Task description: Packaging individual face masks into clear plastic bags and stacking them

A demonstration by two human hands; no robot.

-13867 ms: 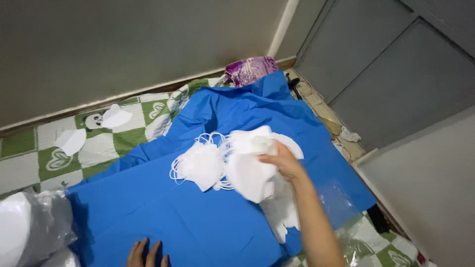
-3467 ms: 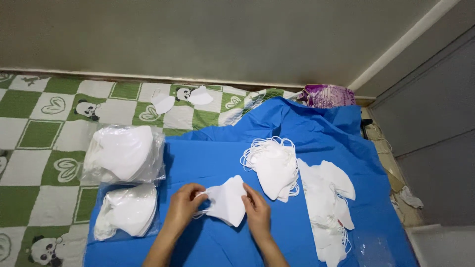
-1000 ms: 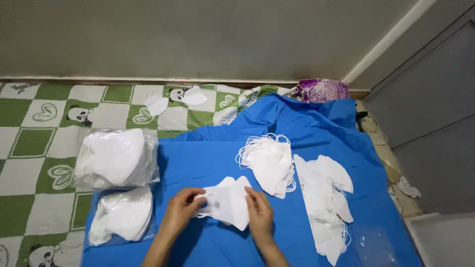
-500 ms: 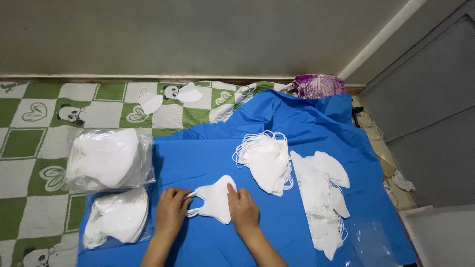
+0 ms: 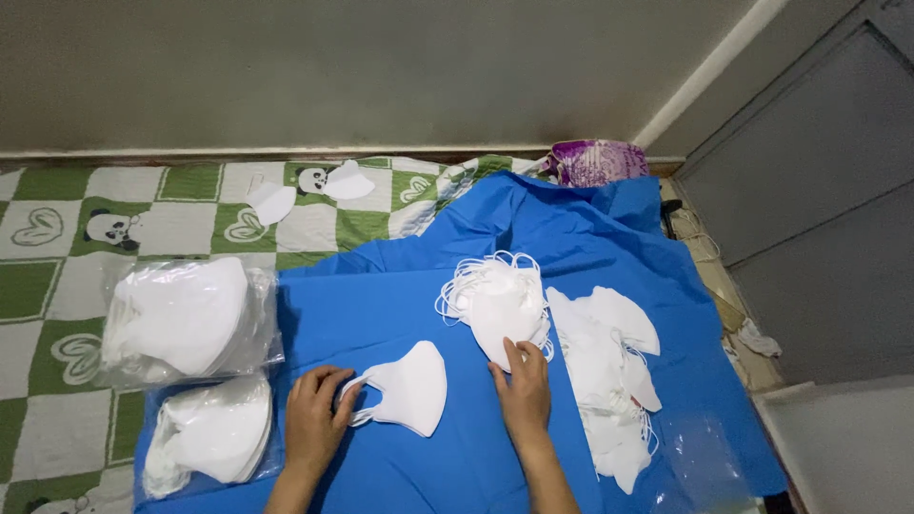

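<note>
Right hand (image 5: pixel 526 390) has left the single mask (image 5: pixel 411 385) since half a second ago and now rests its fingers, flat and loosely spread, on the near edge of the mask stack (image 5: pixel 500 303), gripping nothing I can see. Left hand (image 5: pixel 314 419) lies at the mask's ear loops, fingers curled on them; whether it pinches them, cannot tell. Mask sits flat on the blue sheet (image 5: pixel 381 305), between both hands, apart from the stack. Risk: loops in the stack look tangled, so lifting one could drag several out. Second loose pile (image 5: pixel 609 371) lies just right of the stack, near the sheet's right edge, so pieces could slide off onto the floor. Two bagged bundles (image 5: pixel 190 319) crowd the left side. Open room: bare sheet above the mask and in front of the hands.
</note>
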